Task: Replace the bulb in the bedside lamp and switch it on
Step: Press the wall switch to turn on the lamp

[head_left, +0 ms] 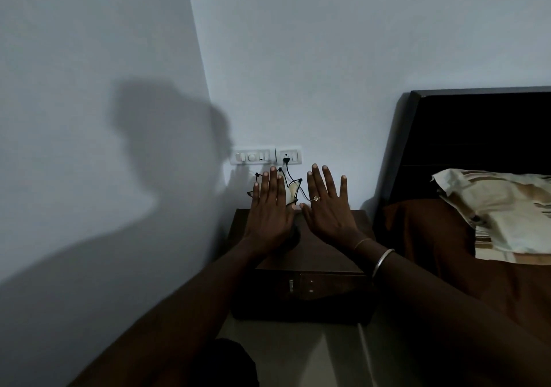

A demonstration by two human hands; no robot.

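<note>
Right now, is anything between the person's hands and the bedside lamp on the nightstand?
Nothing visible. Both hands are spread flat in front of the lamp: the left hand covers most of its wire frame and the right hand is just beside it. Only the lamp's own black cord hangs behind, running up to the wall socket.

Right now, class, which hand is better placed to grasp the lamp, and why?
Probably the left hand: it is spread directly in front of the lamp, covering most of it. The right hand is open beside the lamp, nearer the bed.
</note>
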